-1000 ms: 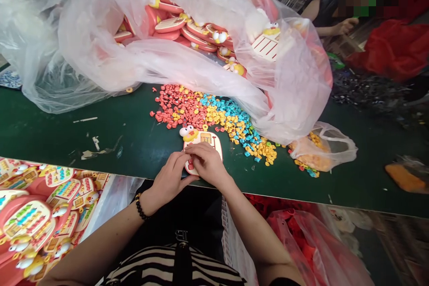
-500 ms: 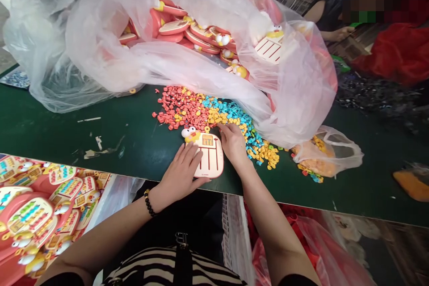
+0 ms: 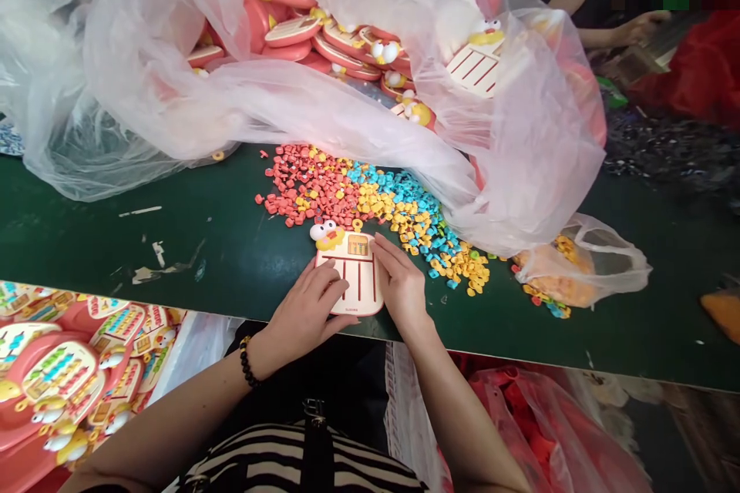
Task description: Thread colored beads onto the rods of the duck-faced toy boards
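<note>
A cream toy board [image 3: 351,294] with a red rim, dark slots and a goggle-eyed duck head [image 3: 327,234] at its upper left lies at the near edge of the green table. My left hand [image 3: 309,300] grips its left side, fingers bent over the face and thumb along the lower edge. My right hand [image 3: 401,277] is closed at the board's right edge, fingertips pressed together by the upper right corner. Whatever is between those fingertips is hidden. Just beyond the board spreads a pile of small beads: red [image 3: 315,189], yellow [image 3: 408,219] and blue [image 3: 419,200].
A big clear plastic bag [image 3: 190,108] full of similar boards [image 3: 292,31] covers the table's far side. A small bag [image 3: 583,269] of yellow pieces lies right. Bead-filled boards [image 3: 63,366] are heaped lower left. Another person's hand [image 3: 639,29] shows at upper right.
My right hand went from over the board to the bead pile, then back to the board's right edge. My left hand stays on the board, its fingers now more bent. The view shifted slightly.
</note>
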{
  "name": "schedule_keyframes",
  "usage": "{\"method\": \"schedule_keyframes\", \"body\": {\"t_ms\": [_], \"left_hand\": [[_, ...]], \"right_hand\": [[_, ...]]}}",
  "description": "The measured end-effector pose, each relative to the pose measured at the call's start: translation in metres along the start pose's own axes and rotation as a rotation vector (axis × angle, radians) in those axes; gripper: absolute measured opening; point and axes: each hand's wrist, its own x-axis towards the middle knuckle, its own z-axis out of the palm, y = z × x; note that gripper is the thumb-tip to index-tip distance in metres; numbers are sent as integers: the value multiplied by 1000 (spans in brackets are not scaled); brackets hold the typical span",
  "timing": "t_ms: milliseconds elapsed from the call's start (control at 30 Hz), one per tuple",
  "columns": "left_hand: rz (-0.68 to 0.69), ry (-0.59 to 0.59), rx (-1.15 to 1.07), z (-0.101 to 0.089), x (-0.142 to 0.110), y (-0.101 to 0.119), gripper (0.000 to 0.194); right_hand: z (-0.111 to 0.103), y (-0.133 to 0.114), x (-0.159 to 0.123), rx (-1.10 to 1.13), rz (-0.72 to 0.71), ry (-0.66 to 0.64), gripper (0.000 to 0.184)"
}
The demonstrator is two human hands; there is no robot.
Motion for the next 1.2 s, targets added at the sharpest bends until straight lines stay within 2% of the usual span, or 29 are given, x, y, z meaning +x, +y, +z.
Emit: {"method": "schedule_keyframes", "body": {"t_ms": [167,400,633,833,933,1100,1200], "left_hand": [[6,-9,28,-1,1,0,34],[-12,1,4,-1,1,0,32],[-26,6,-15,0,0,0,32],[-22,23,-13,0,0,0,30],[-24,30,-10,1,0,0,28],[-20,37,-19,0,0,0,29],[-19,17,-73,-2,-1,-3,28]], "right_hand": [[0,0,8,-5,48,86,25],[3,0,3,-163,-75,58,27],[3,-13,-1,-292,9,38,29],[3,-10,22,-76,123,80,22],[4,-8,26,-39,99,91,21],[-1,-12,6,-95,-29,62,21],[-8,-19,-10,-100,-38,39,22]]}}
